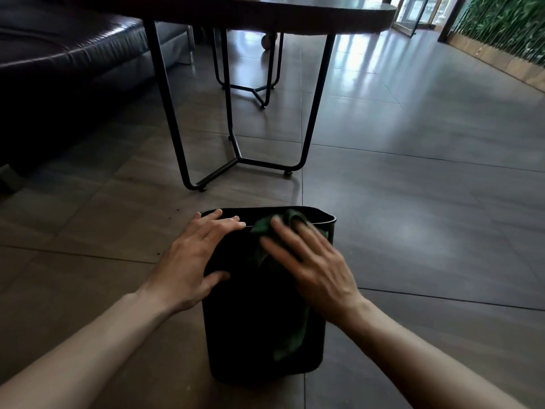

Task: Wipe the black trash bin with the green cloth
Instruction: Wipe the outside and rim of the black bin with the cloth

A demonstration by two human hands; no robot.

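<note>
On the tiled floor [413,172] directly before me stands the black trash bin [253,320], upright, its open rim at the far side. My left hand [191,261] rests flat on the bin's near left wall, fingers straight and spread, fingertips reaching the rim, thumb lying across the wall; this grip is wide and holds nothing. My right hand [309,261] presses the green cloth [265,231] against the upper wall and rim with extended fingers, slightly blurred; one end of the cloth hangs down the bin's side. Beyond the bin stands a round surface [295,16] on thin black metal legs, with a dark sofa [59,54] at left and green foliage [507,22] at right. No legible writing appears.
</note>
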